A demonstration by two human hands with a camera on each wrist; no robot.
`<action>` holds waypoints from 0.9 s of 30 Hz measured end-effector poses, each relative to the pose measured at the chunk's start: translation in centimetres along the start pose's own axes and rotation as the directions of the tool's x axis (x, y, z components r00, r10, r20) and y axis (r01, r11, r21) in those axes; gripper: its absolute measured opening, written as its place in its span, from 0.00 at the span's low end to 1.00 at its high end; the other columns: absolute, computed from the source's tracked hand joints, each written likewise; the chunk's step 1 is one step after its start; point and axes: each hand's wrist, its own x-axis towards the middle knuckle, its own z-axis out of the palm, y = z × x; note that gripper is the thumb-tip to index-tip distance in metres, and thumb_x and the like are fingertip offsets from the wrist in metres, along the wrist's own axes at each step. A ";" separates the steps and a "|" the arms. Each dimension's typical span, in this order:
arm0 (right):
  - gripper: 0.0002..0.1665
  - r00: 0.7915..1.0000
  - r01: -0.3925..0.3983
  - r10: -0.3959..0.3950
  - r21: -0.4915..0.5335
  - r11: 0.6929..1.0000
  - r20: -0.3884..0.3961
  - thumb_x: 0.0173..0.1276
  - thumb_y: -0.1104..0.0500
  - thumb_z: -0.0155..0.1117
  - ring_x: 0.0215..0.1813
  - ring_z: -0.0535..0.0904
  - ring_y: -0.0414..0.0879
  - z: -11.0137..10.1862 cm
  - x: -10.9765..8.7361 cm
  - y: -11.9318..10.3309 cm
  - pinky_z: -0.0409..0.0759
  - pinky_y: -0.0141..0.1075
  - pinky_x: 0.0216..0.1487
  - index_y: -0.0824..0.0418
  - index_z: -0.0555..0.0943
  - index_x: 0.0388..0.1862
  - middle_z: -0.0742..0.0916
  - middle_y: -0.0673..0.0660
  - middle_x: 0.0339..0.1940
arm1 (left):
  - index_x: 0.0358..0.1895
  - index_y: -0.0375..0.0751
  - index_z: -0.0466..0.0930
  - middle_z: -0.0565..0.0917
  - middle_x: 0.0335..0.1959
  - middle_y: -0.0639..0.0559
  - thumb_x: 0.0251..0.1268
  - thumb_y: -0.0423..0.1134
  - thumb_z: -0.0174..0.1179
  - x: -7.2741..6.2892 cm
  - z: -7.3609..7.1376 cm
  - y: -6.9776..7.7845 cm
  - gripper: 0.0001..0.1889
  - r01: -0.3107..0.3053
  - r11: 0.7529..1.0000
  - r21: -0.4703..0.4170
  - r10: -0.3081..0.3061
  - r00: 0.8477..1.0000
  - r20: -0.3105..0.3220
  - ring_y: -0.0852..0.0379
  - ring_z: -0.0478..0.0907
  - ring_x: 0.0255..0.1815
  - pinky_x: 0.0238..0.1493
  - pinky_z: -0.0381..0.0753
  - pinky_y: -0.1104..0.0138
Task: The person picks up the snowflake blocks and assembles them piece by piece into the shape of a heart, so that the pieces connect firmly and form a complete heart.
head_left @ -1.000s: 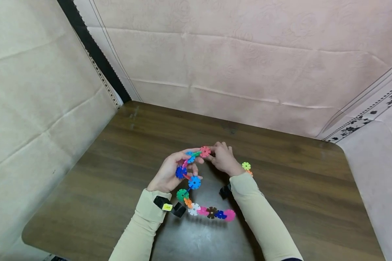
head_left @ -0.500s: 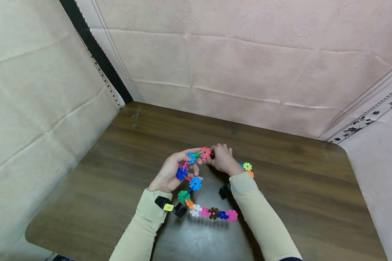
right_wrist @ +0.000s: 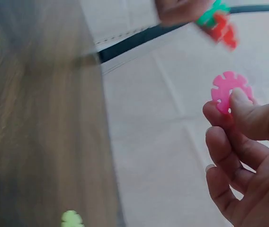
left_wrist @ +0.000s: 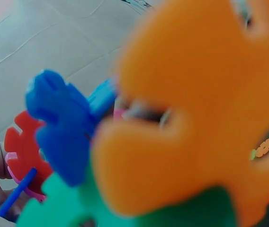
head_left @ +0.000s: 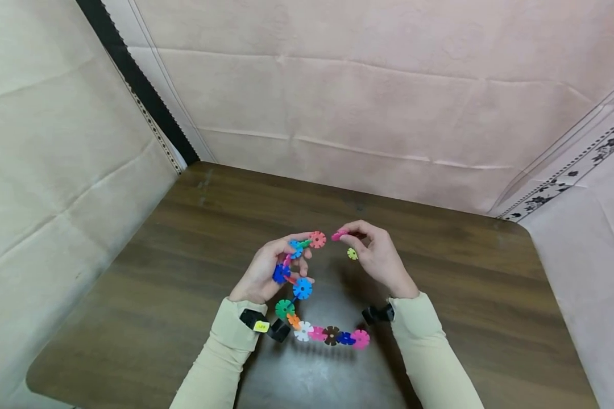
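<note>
My left hand (head_left: 263, 270) holds the upper part of a chain of notched plastic snowflake discs between thumb and fingers. A coral-red disc (head_left: 318, 239) ends the chain at the fingertips. Downward run a blue disc (head_left: 302, 288), a green disc (head_left: 285, 308) and a white disc (head_left: 303, 331), to a pink disc (head_left: 360, 339) at the lower end. An orange disc (left_wrist: 186, 71) fills much of the left wrist view. To the right, my right hand (head_left: 381, 261) pinches a loose pink snowflake disc (right_wrist: 224, 90) between thumb and index finger, apart from the chain.
A yellow-green disc (head_left: 352, 254) lies on the brown wooden table (head_left: 465, 295), just left of my right hand in the head view. Pale cloth (head_left: 358, 108) hangs behind the table and along both sides. A black wrist camera (head_left: 378, 314) sits at my right cuff.
My right hand has moved right and away from the coral-red disc, carrying the pink disc with it. The yellow-green disc now shows left of that hand. My left hand stays almost still.
</note>
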 end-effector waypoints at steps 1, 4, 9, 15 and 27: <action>0.08 1.000 0.018 -0.018 -0.011 1.000 -0.001 0.68 0.54 0.63 0.42 0.78 0.53 -0.1 -0.3 -1.0 0.79 0.40 0.38 0.49 0.83 0.45 0.85 0.47 0.42 | 0.67 0.35 0.67 0.79 0.36 0.46 0.72 0.35 0.40 0.0 0.0 0.0 0.23 -0.001 1.000 0.001 0.001 1.000 0.002 0.55 0.79 0.24 0.36 0.84 0.58; 0.09 0.995 0.097 -0.098 -0.043 0.994 -0.015 0.67 0.58 0.65 0.43 0.78 0.47 -0.3 -0.7 -1.9 0.80 0.41 0.40 0.51 0.84 0.46 0.84 0.45 0.42 | 0.67 0.34 0.67 0.79 0.36 0.46 0.73 0.35 0.40 0.1 0.2 -0.1 0.23 -0.003 1.000 0.003 0.003 1.000 0.012 0.55 0.79 0.24 0.40 0.84 0.56; 0.11 0.986 0.162 -0.165 -0.082 0.983 -0.036 0.65 0.61 0.67 0.45 0.75 0.40 -0.3 -0.8 -1.8 0.79 0.36 0.41 0.50 0.85 0.46 0.84 0.43 0.42 | 0.67 0.34 0.67 0.79 0.36 0.46 0.72 0.34 0.40 0.2 0.3 -0.3 0.23 0.004 1.000 0.010 -0.004 1.000 0.015 0.55 0.79 0.24 0.42 0.83 0.53; 0.11 0.987 0.150 -0.154 -0.078 0.986 -0.052 0.65 0.67 0.65 0.44 0.75 0.45 -0.2 -1.3 -3.2 0.77 0.33 0.41 0.58 0.84 0.46 0.85 0.51 0.41 | 0.68 0.34 0.67 0.79 0.36 0.46 0.72 0.35 0.41 0.2 0.4 -0.4 0.23 0.007 1.000 0.012 -0.008 1.000 0.020 0.55 0.79 0.24 0.42 0.83 0.52; 0.11 0.985 0.151 -0.157 -0.076 0.986 -0.077 0.66 0.63 0.66 0.45 0.74 0.42 0.0 -1.5 -1.7 0.76 0.35 0.43 0.54 0.84 0.47 0.84 0.45 0.41 | 0.68 0.32 0.66 0.79 0.36 0.46 0.73 0.35 0.40 0.4 0.5 -0.7 0.23 -0.004 1.000 0.002 0.004 0.998 0.062 0.55 0.79 0.25 0.38 0.83 0.60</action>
